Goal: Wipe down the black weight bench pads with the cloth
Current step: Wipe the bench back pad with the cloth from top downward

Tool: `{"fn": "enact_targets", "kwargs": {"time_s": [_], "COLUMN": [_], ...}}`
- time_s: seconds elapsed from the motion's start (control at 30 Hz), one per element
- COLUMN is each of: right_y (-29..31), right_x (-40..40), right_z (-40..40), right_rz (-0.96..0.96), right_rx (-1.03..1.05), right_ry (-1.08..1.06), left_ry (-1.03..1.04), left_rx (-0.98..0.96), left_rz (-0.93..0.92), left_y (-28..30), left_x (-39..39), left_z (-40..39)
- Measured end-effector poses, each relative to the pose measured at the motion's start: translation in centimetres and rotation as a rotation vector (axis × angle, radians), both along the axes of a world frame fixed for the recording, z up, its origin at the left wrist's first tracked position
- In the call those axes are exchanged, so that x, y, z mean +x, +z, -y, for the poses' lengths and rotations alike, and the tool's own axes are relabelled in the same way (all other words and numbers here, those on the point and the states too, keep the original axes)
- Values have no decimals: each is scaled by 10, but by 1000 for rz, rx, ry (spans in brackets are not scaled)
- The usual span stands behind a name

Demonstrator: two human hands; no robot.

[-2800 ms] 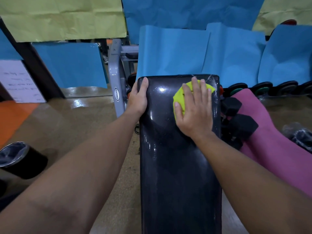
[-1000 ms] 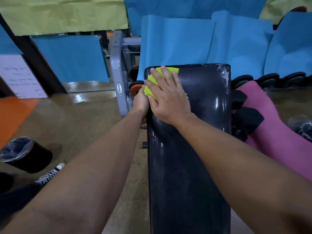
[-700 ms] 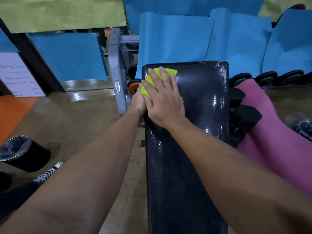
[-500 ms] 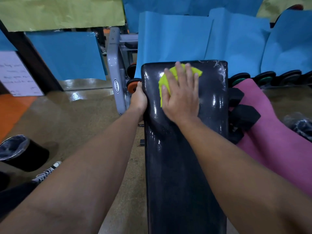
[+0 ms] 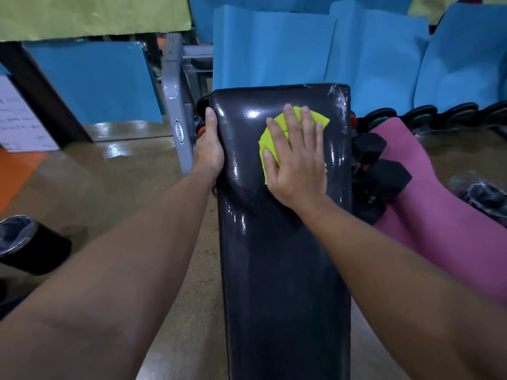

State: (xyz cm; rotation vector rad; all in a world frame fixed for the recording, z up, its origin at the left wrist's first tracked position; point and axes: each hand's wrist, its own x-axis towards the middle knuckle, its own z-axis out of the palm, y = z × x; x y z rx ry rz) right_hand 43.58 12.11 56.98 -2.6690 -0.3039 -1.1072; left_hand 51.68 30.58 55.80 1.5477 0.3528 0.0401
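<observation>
Your right hand lies flat on the yellow cloth, fingers straight and spread, pressing it onto the far end of the black pad, a little right of the middle. Your left hand grips the pad's left edge near the top corner, thumb on the surface and fingers wrapped out of sight underneath.

To do this pass well, keep the palm over the cloth's centre so it does not bunch or slip out from under the fingers; much of it is already covered by your hand, with only the far and left parts showing. Press evenly and sweep across the full width, right up to the worn right corner, where grime probably collects in the cracked vinyl. Then work down toward yourself in overlapping strokes; the near stretch looks duller and likely has not been wiped. Keep the left hand bracing the edge so the bench stays steady, and mind the dumbbells just beside the right side
</observation>
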Motion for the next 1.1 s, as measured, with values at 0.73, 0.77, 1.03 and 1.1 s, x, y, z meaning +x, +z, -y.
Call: {"fn": "enact_targets", "kwargs": {"time_s": [0.73, 0.77, 1.03, 1.1], "right_y": [-3, -4, -10, -21], "right_x": [2, 1, -9, -19], "right_z": [30, 37, 22, 34], "right_rz": [-31, -27, -10, -24], "right_rx": [76, 74, 96, 46], "right_ry": [-86, -70, -66, -11], "left_ry": [29, 27, 21, 16], "left_rx": [68, 66, 67, 76], "left_rz": [46, 53, 28, 21], "left_y": [27, 28, 27, 28], "left_x": [-29, -29, -29, -30], "left_z": [13, 13, 12, 13]}}
